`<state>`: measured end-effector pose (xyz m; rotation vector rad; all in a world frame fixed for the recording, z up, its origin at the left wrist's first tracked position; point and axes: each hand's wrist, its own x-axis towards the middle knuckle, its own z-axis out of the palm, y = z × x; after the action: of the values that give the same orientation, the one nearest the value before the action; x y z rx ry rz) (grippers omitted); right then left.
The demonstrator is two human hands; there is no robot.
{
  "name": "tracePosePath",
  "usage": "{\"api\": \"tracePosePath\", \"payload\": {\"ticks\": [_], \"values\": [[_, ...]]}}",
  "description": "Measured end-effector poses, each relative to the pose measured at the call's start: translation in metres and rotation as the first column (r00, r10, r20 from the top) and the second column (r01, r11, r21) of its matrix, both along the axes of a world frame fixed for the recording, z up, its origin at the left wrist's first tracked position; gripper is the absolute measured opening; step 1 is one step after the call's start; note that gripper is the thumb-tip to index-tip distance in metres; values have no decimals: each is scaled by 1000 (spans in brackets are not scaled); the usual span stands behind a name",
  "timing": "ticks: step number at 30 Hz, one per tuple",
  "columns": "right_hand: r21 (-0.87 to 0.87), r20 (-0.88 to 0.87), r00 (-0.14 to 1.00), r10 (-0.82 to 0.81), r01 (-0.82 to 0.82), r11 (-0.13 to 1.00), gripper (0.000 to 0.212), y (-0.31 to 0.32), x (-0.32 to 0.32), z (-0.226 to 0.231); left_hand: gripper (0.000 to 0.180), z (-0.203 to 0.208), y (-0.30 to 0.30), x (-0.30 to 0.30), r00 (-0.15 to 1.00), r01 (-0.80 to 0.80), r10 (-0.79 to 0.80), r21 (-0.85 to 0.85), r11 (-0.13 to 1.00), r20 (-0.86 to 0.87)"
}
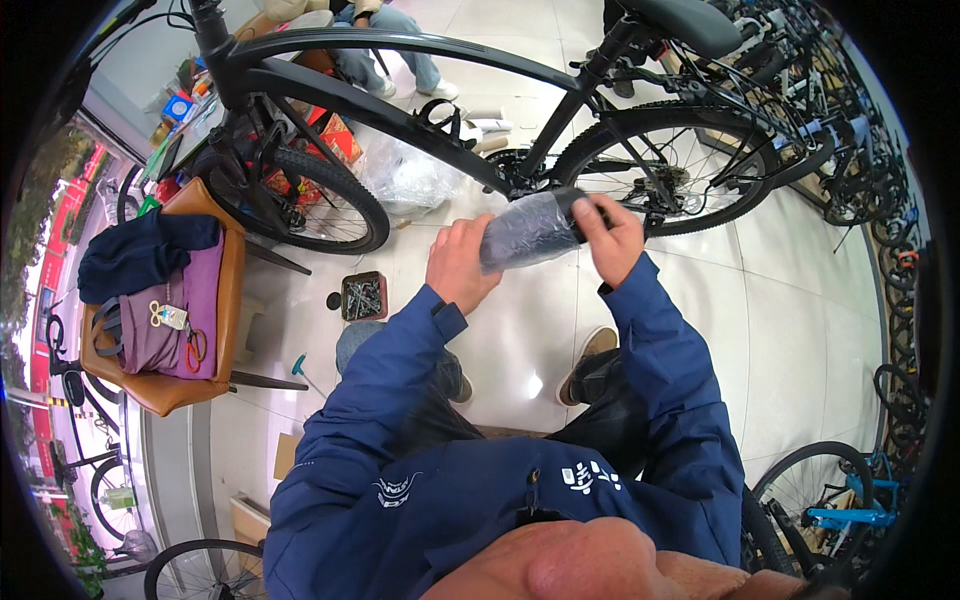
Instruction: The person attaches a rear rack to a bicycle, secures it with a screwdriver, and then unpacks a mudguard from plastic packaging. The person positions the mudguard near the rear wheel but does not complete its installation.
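Between both hands is a dark oblong object in clear plastic wrap (530, 231); its exact kind is hidden by the wrapping. My left hand (462, 262) is closed round its left end. At its right end my right hand (611, 241) grips a bare black part, thumb on top. The held object is in front of a black bicycle (385, 112), just below its crank area in view. That bicycle stands upright across the far side.
A tan chair (236, 290) with clothes and scissors stands at left. Near it are an open box of small metal parts (364, 297) and a teal-handled tool (299, 365). A crumpled plastic bag (405, 175) lies under the bicycle. Many bicycles line the right; a person (395, 50) sits beyond.
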<state>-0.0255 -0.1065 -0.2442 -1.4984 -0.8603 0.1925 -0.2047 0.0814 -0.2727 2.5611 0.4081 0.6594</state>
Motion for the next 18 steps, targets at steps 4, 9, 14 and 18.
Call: {"api": "tracePosePath", "payload": {"ticks": [4, 9, 14, 18], "values": [[175, -181, 912, -368, 398, 900, 44, -12, 45, 1, 60, -8, 37, -5, 988, -92, 89, -16, 996, -122], [190, -225, 849, -477, 519, 833, 48, -41, 80, -7, 40, -34, 122, -20, 978, -165, 170, 48, 985, -118], [70, 28, 910, -413, 411, 909, 43, -42, 75, -12, 33, -90, 213, -23, 787, -387, 433, 196, 901, -439], [-96, 186, 923, -336, 358, 929, 41, -37, 61, -9, 49, -142, 256, -25, 606, -410, 405, 168, 897, -685]]}}
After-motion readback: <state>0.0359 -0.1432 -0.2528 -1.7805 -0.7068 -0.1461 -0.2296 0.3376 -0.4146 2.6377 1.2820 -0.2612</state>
